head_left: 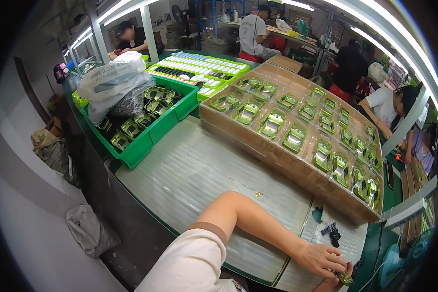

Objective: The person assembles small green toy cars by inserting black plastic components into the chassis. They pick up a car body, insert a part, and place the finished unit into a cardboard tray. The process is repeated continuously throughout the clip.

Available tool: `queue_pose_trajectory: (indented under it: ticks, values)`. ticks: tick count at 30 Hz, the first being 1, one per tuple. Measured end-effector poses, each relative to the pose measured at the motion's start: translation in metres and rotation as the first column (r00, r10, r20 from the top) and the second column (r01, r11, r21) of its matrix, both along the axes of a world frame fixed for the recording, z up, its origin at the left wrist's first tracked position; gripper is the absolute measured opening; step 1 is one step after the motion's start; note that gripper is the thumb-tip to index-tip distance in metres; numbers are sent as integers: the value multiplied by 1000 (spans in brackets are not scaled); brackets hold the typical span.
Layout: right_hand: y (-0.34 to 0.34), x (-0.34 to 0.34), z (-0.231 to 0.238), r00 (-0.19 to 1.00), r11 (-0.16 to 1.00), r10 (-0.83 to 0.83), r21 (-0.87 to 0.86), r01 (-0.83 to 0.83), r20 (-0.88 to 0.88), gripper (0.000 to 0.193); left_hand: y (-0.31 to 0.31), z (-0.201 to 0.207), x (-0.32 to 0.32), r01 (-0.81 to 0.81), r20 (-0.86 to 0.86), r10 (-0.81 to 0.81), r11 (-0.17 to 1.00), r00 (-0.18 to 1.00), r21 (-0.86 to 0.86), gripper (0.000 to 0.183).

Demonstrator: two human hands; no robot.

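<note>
My left arm reaches across the table to the lower right, where my left hand [320, 259] has its fingers bent over a small green car body [345, 278]. Below it, partly cut off by the lower edge, my right hand [332, 284] closes around the same car body from underneath. Only part of the green piece shows between the fingers. Just beyond the hands lie several small black plastic parts [333, 234] on the table sheet. A dark scrap [317, 214] lies a little farther off.
A large cardboard tray [277, 146] holds rows of green car bodies. On the left, a green bin [153, 143] contains more car bodies under a plastic bag [113, 82]. Behind it stand bright green trays [238, 69] of small parts. A teal fan [392, 263] stands right. Other people sit around.
</note>
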State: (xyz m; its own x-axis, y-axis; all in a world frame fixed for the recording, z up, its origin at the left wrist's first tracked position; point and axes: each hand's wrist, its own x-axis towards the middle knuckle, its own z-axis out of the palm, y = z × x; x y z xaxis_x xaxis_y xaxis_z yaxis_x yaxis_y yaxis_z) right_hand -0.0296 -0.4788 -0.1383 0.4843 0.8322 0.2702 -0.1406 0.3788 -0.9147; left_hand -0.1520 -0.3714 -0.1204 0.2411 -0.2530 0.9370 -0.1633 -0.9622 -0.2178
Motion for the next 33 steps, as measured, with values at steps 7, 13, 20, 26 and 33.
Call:
queue_pose_trajectory:
  ticks: [7, 13, 20, 26, 33]
  values:
    - [3, -8, 8, 995, 996, -77, -46, 74, -62, 40, -2, -4, 2, -27, 87, 25, 1000, 996, 16, 7]
    - [2, -14, 2, 972, 987, -138, -111, 118, -191, 32, 3, -2, -7, -70, 19, 68, 995, 997, 73, 5]
    - [0, 2, -3, 969, 979, -206, -36, 202, -140, 44, 30, 3, -21, 124, -165, -218, 886, 962, -447, 41]
    - [-5, -5, 16, 971, 996, -71, 33, 80, -228, 59, 80, 37, -29, -359, -558, -87, 682, 826, -637, 17]
    - [-6, -8, 19, 976, 998, 59, 49, -50, -208, 74, 81, 31, -32, -516, -737, -33, 693, 675, -503, 14]
